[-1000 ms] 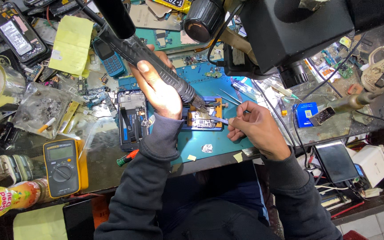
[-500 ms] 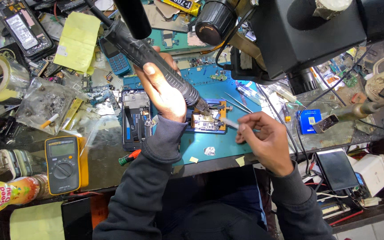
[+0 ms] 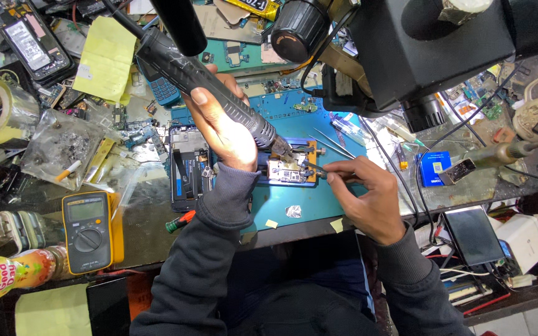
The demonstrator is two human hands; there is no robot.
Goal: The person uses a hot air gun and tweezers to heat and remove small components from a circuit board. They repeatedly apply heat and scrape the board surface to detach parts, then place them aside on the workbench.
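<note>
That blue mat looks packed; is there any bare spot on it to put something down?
The blue mat is bare along its near edge, between the left hand's sleeve and the right hand, apart from a foil scrap. Left of the opened phone, bags, tape and a multimeter crowd the bench.

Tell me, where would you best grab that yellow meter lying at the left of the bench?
Probably by the long sides of the yellow meter, coming straight down from above. It lies flat, face up, with its screen and dial on top, so a grip across its narrow width avoids both. The bottle crowds its lower left, so take the upper half.
</note>
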